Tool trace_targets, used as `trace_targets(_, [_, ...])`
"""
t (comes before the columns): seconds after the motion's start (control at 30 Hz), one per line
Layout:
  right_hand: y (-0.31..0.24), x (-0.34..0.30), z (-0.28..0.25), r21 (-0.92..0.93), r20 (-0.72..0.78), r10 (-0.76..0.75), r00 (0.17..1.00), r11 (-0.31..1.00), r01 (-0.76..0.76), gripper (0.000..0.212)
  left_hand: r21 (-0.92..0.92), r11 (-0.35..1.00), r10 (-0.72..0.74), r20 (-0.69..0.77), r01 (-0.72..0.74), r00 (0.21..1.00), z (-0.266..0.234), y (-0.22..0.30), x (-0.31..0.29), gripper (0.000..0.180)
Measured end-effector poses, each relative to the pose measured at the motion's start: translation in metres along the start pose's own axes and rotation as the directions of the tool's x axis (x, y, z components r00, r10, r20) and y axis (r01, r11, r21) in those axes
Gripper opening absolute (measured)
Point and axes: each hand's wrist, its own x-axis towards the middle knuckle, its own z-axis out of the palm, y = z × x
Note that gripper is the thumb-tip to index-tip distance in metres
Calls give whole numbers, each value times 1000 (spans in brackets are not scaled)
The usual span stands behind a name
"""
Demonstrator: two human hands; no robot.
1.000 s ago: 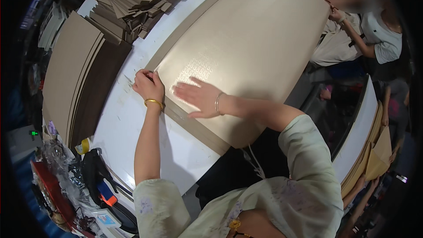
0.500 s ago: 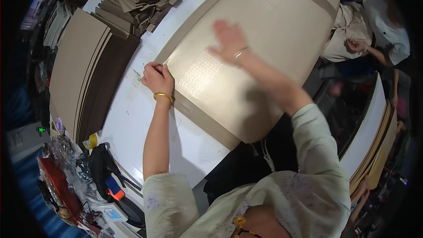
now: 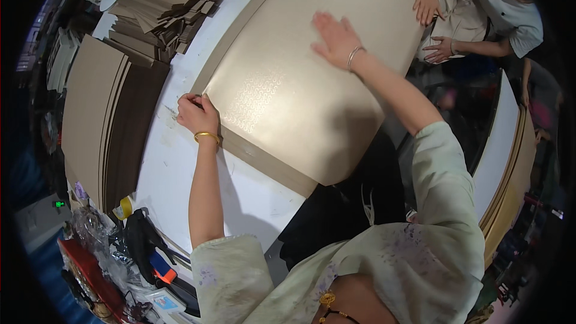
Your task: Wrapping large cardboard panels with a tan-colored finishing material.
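A large pale gold sheet [image 3: 300, 102] with an embossed pattern in its near left part lies over a grey-brown board [image 3: 267, 165], whose margin shows along the left and near edges. My left hand [image 3: 198, 114] is closed at the sheet's near left corner. A small dark thing shows between its fingers, but its kind is not clear. My right hand [image 3: 339, 39] is open, fingers spread and palm down over the middle of the sheet; whether it touches is hard to tell. Its fingertips are slightly blurred.
Tall brown boards [image 3: 90, 120] stand stacked on the white table [image 3: 162, 156] at left, with a heap of cardboard strips [image 3: 162, 0] behind. Yellow tape [image 3: 123, 209] and plastic-wrapped clutter lie near left. A co-worker [image 3: 498, 12] is at the far right, near another board stack [image 3: 510, 174].
My right hand has moved away from me and to the right over the sheet. My left hand stays at the corner. The co-worker's hand has left the sheet. The whole view has shifted slightly.
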Motion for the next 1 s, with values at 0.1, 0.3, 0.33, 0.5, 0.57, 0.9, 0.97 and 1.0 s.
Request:
trace_targets(0.1, [-49, -41, 3, 147, 57, -293, 954, 948, 282, 75, -9, 1000, 6, -26, -6, 1000, 0, -2, -1, 27])
trace_targets(0.3, [-135, -114, -19, 523, 129, -709, 693, 643, 560, 77, -13, 1000, 20, -17, -20, 1000, 0, -1, 1, 26])
trace_targets(0.33, [-133, -118, -18, 576, 59, -762, 645, 554, 602, 78, -19, 999, 31, -15, -31, 999, 1, -3, 1, 26])
trace_targets(0.5, [-26, -75, -15, 94, 82, -6, 997, 996, -2, 78, 11, 998, 57, -45, -57, 997, 5, -13, 0, 27])
trace_targets(0.57, [-26, -75, -9, 37, 30, 150, 988, 988, -152, 78, -10, 998, 54, -48, -55, 997, 6, -6, 2, 28])
trace_targets(0.9, [-142, -36, 1, 250, 16, -166, 986, 956, 157, 75, 5, 1000, 28, -15, -28, 999, 1, -4, 3, 25])
trace_targets(0.97, [-114, -12, -1, 201, 59, 27, 998, 979, -39, 74, -10, 1000, 13, -8, -13, 1000, -3, -3, 2, 24])
trace_targets(1.0, [-97, -3, -1, 166, 52, 92, 994, 981, -100, 73, -12, 1000, 16, -12, -16, 1000, -5, -3, 3, 24])
